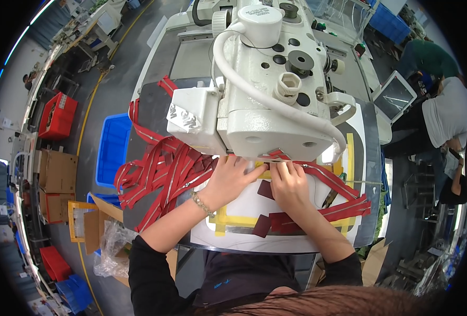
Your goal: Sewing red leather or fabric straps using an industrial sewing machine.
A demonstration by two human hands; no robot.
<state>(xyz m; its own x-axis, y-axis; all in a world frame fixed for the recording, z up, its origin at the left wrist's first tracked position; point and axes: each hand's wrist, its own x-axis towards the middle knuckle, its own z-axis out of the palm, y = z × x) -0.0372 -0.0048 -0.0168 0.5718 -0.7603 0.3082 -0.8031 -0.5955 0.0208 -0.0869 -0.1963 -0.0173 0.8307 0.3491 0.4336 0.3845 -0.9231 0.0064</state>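
Observation:
Beneath the white sewing machine head, my left hand rests with its fingers apart on the work, tips partly hidden by the machine. Beside it my right hand has its fingers bent and pressed together on a red zipper strip at the machine's front edge. A tangled heap of red zippers lies left of my hands. Small maroon squares and another red zipper piece lie on the white plate, which is marked with yellow tape.
A blue bin and an open cardboard box with plastic wrap stand at the left, beyond them red bins and benches. At the right are a screen and two co-workers bending over, near a metal rack.

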